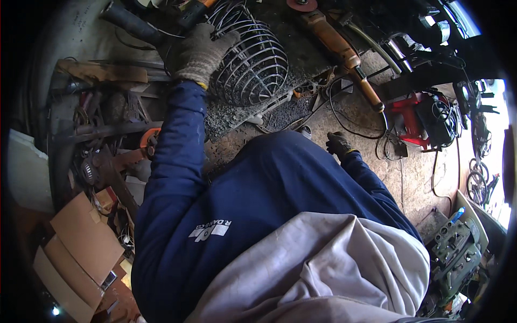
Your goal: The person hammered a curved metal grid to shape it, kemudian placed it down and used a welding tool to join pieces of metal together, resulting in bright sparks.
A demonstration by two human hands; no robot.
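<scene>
A domed cage of curved metal wires lies on the dark, grit-covered bench top. My left hand, in a grey knitted glove, is closed at the cage's left side, its thumb across the wires. Some of its fingertips are hidden. Close to that hand, a dark cylindrical handle slants in from the upper left, and part of an orange and black tool shows above. My right hand, in a dark glove, hangs low beside my knee, fingers loosely bent and apart, with nothing visible in them.
An orange grinder with a reddish disc lies right of the cage, its cord looping down. Farther right are a red machine and a green-grey machine. Wood pieces and cardboard crowd the left.
</scene>
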